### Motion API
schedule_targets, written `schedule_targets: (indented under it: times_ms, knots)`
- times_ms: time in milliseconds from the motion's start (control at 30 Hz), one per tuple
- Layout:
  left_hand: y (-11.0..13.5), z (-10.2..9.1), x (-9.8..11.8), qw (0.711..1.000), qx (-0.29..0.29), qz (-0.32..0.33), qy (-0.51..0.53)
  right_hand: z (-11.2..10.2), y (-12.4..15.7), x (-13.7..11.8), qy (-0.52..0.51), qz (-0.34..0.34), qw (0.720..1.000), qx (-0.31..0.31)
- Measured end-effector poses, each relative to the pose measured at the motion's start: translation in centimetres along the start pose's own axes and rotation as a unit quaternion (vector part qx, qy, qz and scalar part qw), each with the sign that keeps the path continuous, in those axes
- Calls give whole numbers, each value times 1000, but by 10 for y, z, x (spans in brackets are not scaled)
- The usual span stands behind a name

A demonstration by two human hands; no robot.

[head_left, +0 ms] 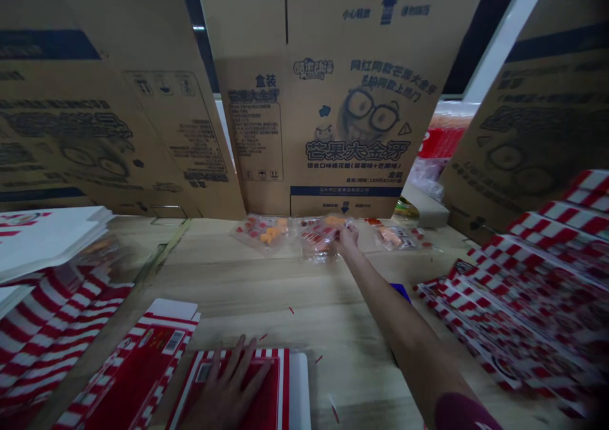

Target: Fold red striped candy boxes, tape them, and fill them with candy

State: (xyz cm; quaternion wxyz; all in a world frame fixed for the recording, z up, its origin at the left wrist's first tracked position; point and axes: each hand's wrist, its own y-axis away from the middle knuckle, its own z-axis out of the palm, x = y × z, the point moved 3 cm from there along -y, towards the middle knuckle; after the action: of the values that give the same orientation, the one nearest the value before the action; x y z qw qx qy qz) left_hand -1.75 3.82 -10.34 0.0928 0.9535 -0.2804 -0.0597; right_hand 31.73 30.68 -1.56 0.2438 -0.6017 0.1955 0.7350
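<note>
My left hand point(229, 389) lies with fingers spread on a red-and-white striped carton point(278, 382) near the front edge of the view. Stretched out to the back of the table, my right hand point(348, 236) has its fingers closed on the edge of a clear plastic packet point(318, 236) with red print and orange pieces inside. A similar packet point(266, 232) lies left of it, and another packet point(394, 234) sits to the right of my hand. Beside my left hand rests a second flat striped carton point(137, 366).
A large brown cardboard box point(342, 100) stands upright behind the packets. Stacked striped cartons point(533, 290) lean on the right. White sheets point(52, 236) and striped cartons point(52, 328) are piled at left. Red scraps point(334, 411) and a blue object point(401, 292) lie on the wooden table point(228, 278).
</note>
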Motion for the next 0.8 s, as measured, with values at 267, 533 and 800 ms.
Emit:
schedule_targets:
  times_ms: [267, 533, 800]
  knots:
    - [22, -52, 23, 995, 53, -37, 75, -41, 137, -69, 235, -303, 853, -355]
    - [52, -41, 29, 978, 142, -124, 91, -101, 279, 7, 432, -434, 542, -575]
    - [51, -41, 35, 980, 109, -126, 109, -95, 267, 4, 350, -273, 679, -584]
